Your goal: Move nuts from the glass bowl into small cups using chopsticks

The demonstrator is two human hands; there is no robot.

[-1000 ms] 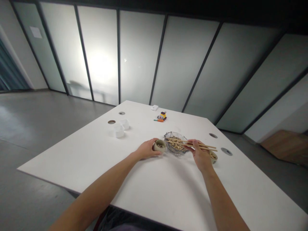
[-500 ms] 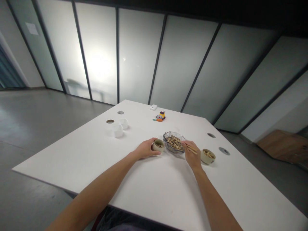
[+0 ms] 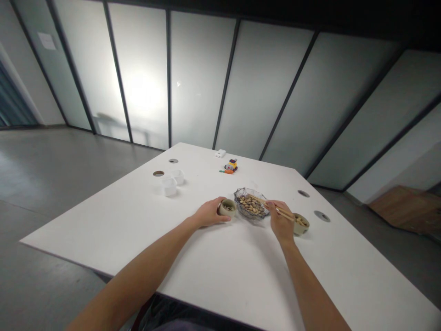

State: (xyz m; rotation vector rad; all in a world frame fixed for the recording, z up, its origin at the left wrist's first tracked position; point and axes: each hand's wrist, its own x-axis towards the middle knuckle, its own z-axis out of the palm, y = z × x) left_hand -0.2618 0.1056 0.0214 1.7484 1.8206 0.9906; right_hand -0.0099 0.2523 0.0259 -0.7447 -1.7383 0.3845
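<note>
your right hand (image 3: 282, 223) pinches wooden chopsticks (image 3: 285, 213) pointing left and away over the seeds (image 3: 250, 206) in the glass bowl (image 3: 242, 212) — just right of the cup (image 3: 228, 214) your left hand (image 3: 208, 213) clasps.

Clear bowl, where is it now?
Head view, just right of centre: the clear bowl stands between the right hand and the cup in the left hand.

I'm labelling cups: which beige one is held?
The beige cup left of the clear bowl, in the left grip; the other beige cup stands beside the right grip, holding chopsticks.
</note>
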